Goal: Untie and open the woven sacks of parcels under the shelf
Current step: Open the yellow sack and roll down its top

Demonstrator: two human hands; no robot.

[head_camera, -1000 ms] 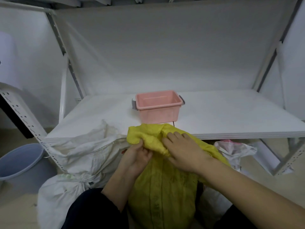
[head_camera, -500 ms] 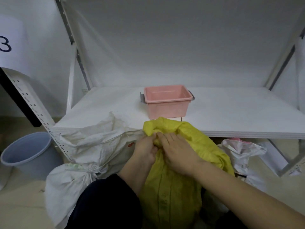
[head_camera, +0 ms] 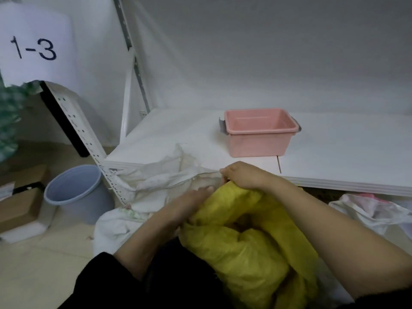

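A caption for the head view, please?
Right hand grips yellow sack, left hand at its edge, by shelf bearing pink tub.

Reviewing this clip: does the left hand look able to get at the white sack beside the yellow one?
Probably yes. The left hand is at the edge of the yellow sack, right next to the white sack, with nothing visible between them.

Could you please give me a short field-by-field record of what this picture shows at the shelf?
right hand: grips the bunched top of the yellow woven sack
left hand: at that sack's left edge, blurred; grip unclear
yellow woven sack: in front of the shelf board, top crumpled
white woven sack: left of the yellow one, against the board's front edge
pink tub: upright on the shelf board
bucket: on the floor, far left
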